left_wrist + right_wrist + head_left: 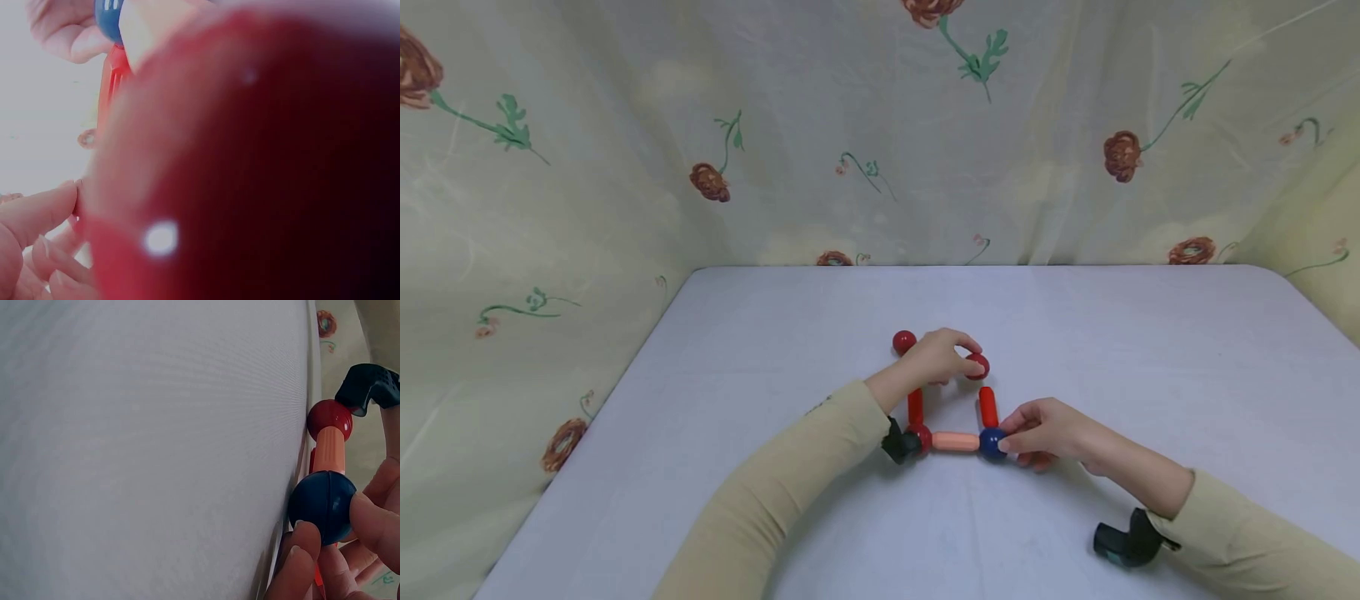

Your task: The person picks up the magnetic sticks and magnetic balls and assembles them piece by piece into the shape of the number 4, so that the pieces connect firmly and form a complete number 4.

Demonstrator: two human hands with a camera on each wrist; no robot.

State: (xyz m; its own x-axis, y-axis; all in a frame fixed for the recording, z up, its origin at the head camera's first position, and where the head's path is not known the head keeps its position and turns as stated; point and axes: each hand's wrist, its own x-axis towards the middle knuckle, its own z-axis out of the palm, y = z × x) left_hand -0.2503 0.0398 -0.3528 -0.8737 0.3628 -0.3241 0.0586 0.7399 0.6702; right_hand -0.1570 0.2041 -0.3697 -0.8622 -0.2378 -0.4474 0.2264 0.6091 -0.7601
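Note:
In the head view my left hand (937,358) pinches a red ball (977,367) between thumb and fingers. That ball sits just past the far end of a short red rod (988,407), with a small gap between them. My right hand (1048,433) holds a blue ball (325,506), from which the red rod and a salmon-pink rod (956,442) extend. At the pink rod's left end is another red ball (921,437), with a second red rod (915,407) rising from it. Beyond my left wrist a further red ball (904,342) shows; the hand hides part of this side.
The pieces lie on a table with a white cover (775,333). A floral curtain (865,125) hangs behind and at the sides. A black wrist camera (898,442) on my left arm overlaps the near-left red ball; another black camera (1127,542) is under my right sleeve.

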